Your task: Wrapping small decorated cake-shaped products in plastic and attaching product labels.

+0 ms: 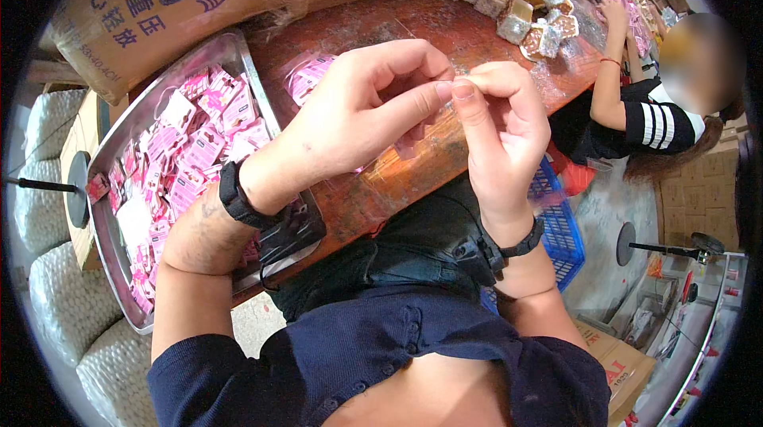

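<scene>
Head view: left hand, right hand raised, thumb tips together, fingers pinched; contents unclear.

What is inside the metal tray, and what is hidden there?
Small pink cards lie heaped inside the metal tray. The upper ones show; whatever lies beneath them is covered. The left forearm also hides part of the heap.

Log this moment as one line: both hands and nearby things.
left hand: pinched | right hand: pinched, close beside left | anything held: cannot tell | nearby: metal tray of pink cards, wooden table
</scene>
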{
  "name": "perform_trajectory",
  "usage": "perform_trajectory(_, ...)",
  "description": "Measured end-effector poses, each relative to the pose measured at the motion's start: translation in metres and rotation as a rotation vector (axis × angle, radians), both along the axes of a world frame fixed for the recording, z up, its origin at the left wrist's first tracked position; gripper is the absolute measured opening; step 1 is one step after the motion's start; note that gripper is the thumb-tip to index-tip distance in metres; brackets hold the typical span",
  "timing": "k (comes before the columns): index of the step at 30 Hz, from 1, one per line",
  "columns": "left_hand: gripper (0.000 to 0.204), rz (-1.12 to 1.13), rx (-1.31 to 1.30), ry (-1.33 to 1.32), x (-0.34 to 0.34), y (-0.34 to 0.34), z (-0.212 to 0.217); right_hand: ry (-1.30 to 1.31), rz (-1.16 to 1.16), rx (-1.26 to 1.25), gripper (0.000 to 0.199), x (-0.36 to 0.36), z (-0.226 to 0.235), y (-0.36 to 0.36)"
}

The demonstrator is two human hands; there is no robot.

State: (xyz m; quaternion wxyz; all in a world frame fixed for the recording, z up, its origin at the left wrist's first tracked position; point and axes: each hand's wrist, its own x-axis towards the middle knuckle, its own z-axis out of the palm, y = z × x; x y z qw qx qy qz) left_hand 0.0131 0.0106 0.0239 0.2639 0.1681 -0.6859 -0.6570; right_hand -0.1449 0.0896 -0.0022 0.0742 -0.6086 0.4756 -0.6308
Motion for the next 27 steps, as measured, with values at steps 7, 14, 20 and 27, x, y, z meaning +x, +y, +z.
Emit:
perform_trajectory(7, 0.013, 0.011, 0.073, 0.102, 0.000, -0.005, -0.001, 0.196, -0.927, 0.070, 0.066, -0.133, -0.032, -0.054)
perform_trajectory(14, 0.014, -0.043, 0.081, 0.058, 0.001, -0.006, -0.001, 0.211, -0.701, 0.501, 0.080, -0.238, -0.078, -0.066)
perform_trajectory(20, 0.014, -0.068, 0.165, -0.041, 0.005, 0.001, 0.012, -0.064, -0.354, 0.114, 0.055, -0.103, -0.034, -0.025)
perform_trajectory(27, 0.013, -0.163, 0.313, 0.014, 0.007, 0.013, 0.020, 0.143, -0.095, 0.068, 0.065, -0.023, -0.003, 0.022)
